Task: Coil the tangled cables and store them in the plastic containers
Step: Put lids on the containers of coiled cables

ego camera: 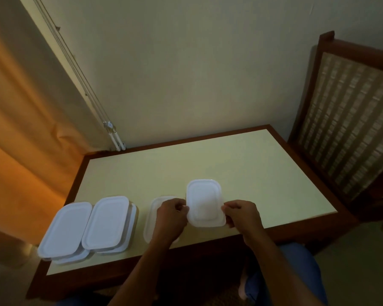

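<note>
A white lidded plastic container (205, 203) sits near the front middle of the table. My left hand (171, 214) pinches its left edge and my right hand (241, 214) pinches its right edge. Another white container or lid (152, 217) lies just left of it, partly hidden under my left hand. Two more closed white containers (65, 229) (107, 221) lie side by side at the front left, each on top of another one. No cable shows anywhere in view.
The table (230, 164) has a pale top and a dark wood rim, pushed against the wall. A wooden chair back (345, 120) stands at the right. An orange curtain (20, 129) hangs at the left. My knees are under the front edge.
</note>
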The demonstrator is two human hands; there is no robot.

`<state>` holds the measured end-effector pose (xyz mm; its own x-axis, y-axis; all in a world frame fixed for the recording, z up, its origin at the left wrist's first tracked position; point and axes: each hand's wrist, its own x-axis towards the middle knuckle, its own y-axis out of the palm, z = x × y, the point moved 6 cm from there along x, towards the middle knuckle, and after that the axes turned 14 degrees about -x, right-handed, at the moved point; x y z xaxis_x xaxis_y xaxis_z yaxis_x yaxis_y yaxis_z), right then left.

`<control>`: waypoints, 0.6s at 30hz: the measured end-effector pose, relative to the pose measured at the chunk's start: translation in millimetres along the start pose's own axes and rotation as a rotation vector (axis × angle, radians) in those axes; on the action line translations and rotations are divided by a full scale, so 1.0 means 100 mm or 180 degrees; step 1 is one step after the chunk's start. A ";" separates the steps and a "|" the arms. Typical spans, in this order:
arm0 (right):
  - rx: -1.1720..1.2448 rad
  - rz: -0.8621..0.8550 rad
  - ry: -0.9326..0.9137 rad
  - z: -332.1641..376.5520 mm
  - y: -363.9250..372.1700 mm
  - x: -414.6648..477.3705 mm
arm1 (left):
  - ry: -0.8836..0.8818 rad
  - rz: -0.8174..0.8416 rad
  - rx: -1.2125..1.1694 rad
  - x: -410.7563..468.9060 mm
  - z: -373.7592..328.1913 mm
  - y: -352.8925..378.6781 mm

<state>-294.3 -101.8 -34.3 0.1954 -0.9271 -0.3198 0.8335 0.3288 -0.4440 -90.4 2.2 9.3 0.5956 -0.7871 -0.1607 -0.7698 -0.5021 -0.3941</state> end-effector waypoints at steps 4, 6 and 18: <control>0.0218 0.0426 -0.0307 0.40 0.31 -0.21 | 0.0132 -0.0345 0.0134 -0.05 -0.04 -0.56; 0.0239 0.0588 -0.0396 0.54 0.51 -0.29 | 0.0201 -0.0529 0.0305 -0.08 -0.02 -0.82; 0.0024 0.0762 -0.0314 0.46 1.07 -0.41 | -0.0006 -0.0424 0.0960 -0.14 0.38 -1.04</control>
<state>-189.4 -36.6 -30.0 0.4369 -0.8362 -0.3316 0.7612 0.5401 -0.3590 -9.7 79.5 18.2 0.6870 -0.7209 -0.0912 -0.5826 -0.4715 -0.6621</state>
